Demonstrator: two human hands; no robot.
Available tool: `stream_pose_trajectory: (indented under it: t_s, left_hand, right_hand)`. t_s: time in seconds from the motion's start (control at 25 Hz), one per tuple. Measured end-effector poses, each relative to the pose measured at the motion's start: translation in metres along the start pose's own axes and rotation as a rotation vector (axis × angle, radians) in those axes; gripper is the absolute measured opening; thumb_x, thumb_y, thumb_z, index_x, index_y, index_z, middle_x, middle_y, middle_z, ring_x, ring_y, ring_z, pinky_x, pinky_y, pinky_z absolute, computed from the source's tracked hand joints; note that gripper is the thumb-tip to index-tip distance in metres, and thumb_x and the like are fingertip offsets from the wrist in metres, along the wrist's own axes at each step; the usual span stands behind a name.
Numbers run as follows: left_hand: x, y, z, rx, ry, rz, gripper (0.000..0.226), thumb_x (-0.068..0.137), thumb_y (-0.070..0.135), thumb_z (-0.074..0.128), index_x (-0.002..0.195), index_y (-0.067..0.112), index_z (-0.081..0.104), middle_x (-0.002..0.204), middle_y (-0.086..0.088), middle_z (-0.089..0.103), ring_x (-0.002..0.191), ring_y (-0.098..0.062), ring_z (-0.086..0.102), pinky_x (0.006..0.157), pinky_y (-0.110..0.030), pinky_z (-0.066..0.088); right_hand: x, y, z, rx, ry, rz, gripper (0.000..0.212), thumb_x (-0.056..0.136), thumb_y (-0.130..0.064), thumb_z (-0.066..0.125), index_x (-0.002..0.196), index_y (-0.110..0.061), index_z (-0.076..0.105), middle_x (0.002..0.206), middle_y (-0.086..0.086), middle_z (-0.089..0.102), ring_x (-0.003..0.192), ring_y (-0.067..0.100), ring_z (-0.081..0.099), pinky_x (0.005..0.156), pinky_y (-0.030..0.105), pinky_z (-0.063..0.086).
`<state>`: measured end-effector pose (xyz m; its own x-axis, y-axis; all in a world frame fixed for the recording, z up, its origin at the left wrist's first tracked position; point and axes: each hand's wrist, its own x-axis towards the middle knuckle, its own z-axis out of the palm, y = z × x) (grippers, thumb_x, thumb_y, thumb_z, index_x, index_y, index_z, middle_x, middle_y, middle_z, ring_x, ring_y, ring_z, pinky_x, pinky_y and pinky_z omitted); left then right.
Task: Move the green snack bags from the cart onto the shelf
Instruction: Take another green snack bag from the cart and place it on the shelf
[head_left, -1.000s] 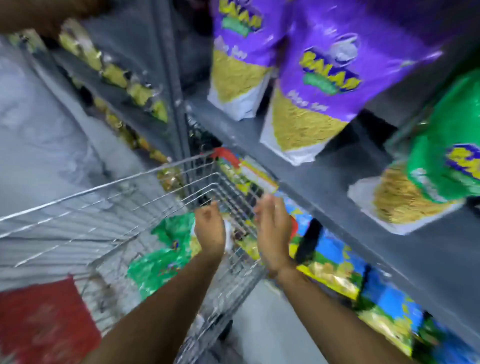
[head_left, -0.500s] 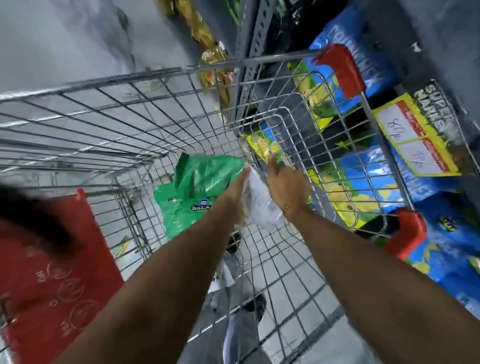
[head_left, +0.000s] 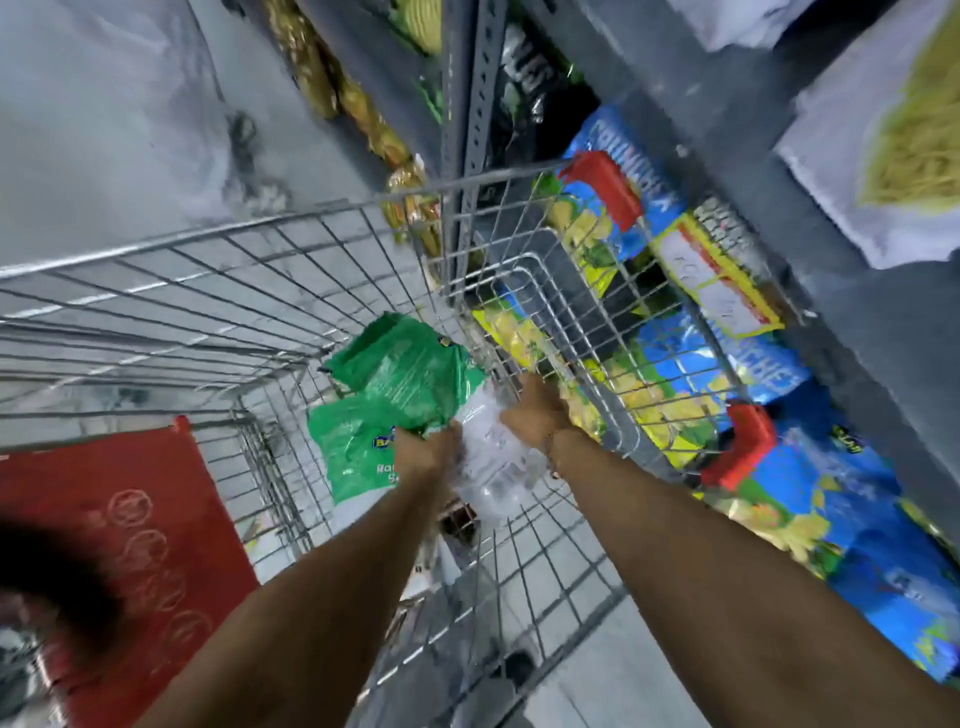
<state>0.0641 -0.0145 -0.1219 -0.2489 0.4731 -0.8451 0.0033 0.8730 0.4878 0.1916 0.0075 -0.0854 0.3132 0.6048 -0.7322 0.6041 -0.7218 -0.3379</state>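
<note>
Two green snack bags lie inside the wire cart. The upper green bag has a clear end, and both hands grip it there: my left hand on its near side, my right hand on its far side. A second green bag lies under it on the cart floor, partly hidden by my left forearm. The grey shelf runs along the right, with a pale bag of yellow noodles at its upper right.
Blue and yellow snack bags fill the lower shelf behind the cart's right wall. A yellow price tag hangs on the shelf edge. The cart's red child-seat flap is at the left. Grey floor shows beyond the cart.
The view swung down from the shelf into the cart. Both hands went from the cart's rim down to the upper green bag and closed on its clear end.
</note>
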Motion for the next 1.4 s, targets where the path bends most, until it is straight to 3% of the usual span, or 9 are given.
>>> stream_pose_trajectory:
  t_s: [0.12, 0.28, 0.44, 0.56, 0.64, 0.76, 1.08, 1.2, 1.4]
  left_hand:
    - [-0.044, 0.016, -0.024, -0.069, -0.192, 0.239, 0.016, 0.082, 0.000, 0.063, 0.094, 0.008, 0.056, 0.063, -0.004, 0.054, 0.048, -0.010, 0.048, 0.044, -0.018, 0.039]
    - [-0.144, 0.063, -0.047, 0.061, -0.438, 0.775, 0.029, 0.079, -0.003, 0.066, 0.107, 0.002, 0.062, 0.099, -0.008, 0.067, 0.084, -0.013, 0.061, 0.081, -0.028, 0.047]
    - [-0.270, 0.080, -0.050, 0.170, -0.672, 1.033, 0.024, 0.076, 0.001, 0.070, 0.097, 0.010, 0.063, 0.075, 0.015, 0.069, 0.064, 0.006, 0.058, 0.057, -0.008, 0.045]
    - [-0.354, 0.049, -0.029, 0.255, -0.860, 1.113, 0.012, 0.080, 0.018, 0.069, 0.090, 0.023, 0.064, 0.071, 0.025, 0.070, 0.064, 0.012, 0.060, 0.058, -0.007, 0.046]
    - [-0.402, 0.017, -0.005, 0.226, -0.957, 1.129, 0.014, 0.087, 0.019, 0.060, 0.088, 0.033, 0.061, 0.083, 0.031, 0.067, 0.075, 0.022, 0.060, 0.068, 0.002, 0.043]
    - [-0.457, -0.019, 0.037, 0.315, -1.090, 1.092, 0.016, 0.090, 0.023, 0.055, 0.084, 0.038, 0.058, 0.092, 0.029, 0.062, 0.076, 0.027, 0.056, 0.067, 0.009, 0.037]
    - [-0.534, -0.030, 0.176, 0.607, -1.208, 0.671, 0.062, 0.088, 0.049, 0.048, 0.134, 0.010, 0.039, 0.136, -0.009, 0.055, 0.120, -0.034, 0.054, 0.098, -0.057, 0.042]
    - [-0.547, -0.028, 0.221, 0.604, -1.260, 0.697, 0.055, 0.089, 0.047, 0.048, 0.128, 0.009, 0.044, 0.134, -0.009, 0.055, 0.116, -0.031, 0.057, 0.099, -0.052, 0.043]
    - [-0.526, -0.027, 0.270, 0.512, -1.280, 0.705, 0.042, 0.091, 0.053, 0.037, 0.097, 0.020, 0.062, 0.104, -0.003, 0.065, 0.090, -0.020, 0.064, 0.063, -0.023, 0.051]
  right_hand:
    - [-0.042, -0.008, -0.029, 0.343, 0.119, -0.066, 0.042, 0.090, -0.018, 0.049, 0.129, -0.003, 0.048, 0.126, 0.022, 0.057, 0.118, 0.037, 0.053, 0.092, 0.035, 0.044]
    - [-0.137, 0.002, -0.086, 0.724, 0.190, -0.251, 0.053, 0.096, -0.040, 0.034, 0.129, -0.001, 0.049, 0.136, 0.023, 0.051, 0.122, 0.032, 0.051, 0.102, 0.035, 0.041]
    - [-0.257, 0.052, -0.122, 0.889, 0.471, -0.467, 0.068, 0.092, -0.057, 0.024, 0.136, -0.009, 0.042, 0.144, 0.012, 0.046, 0.128, 0.021, 0.047, 0.111, 0.032, 0.035]
    - [-0.328, 0.107, -0.131, 1.006, 0.863, -0.540, 0.045, 0.099, -0.033, 0.029, 0.123, -0.004, 0.053, 0.127, 0.014, 0.059, 0.105, 0.008, 0.053, 0.090, -0.003, 0.035]
    - [-0.360, 0.151, -0.129, 1.112, 1.115, -0.492, 0.030, 0.100, -0.026, 0.032, 0.106, -0.012, 0.057, 0.097, -0.005, 0.064, 0.090, 0.008, 0.052, 0.072, -0.008, 0.034]
    - [-0.393, 0.214, -0.134, 1.274, 1.374, -0.319, 0.029, 0.096, -0.040, 0.034, 0.092, -0.015, 0.049, 0.073, -0.012, 0.054, 0.068, 0.007, 0.051, 0.061, 0.022, 0.038]
    - [-0.420, 0.324, -0.218, 1.229, 1.607, -0.170, 0.024, 0.099, -0.030, 0.033, 0.080, -0.015, 0.034, 0.067, -0.005, 0.038, 0.060, 0.010, 0.039, 0.048, 0.018, 0.033]
    - [-0.411, 0.338, -0.243, 1.282, 1.624, -0.132, 0.023, 0.099, -0.027, 0.032, 0.078, -0.018, 0.032, 0.067, -0.005, 0.034, 0.058, 0.009, 0.035, 0.043, 0.011, 0.034]
    - [-0.376, 0.347, -0.252, 1.401, 1.538, 0.045, 0.027, 0.099, -0.030, 0.033, 0.099, -0.006, 0.046, 0.089, 0.002, 0.050, 0.088, 0.025, 0.047, 0.076, 0.028, 0.032]
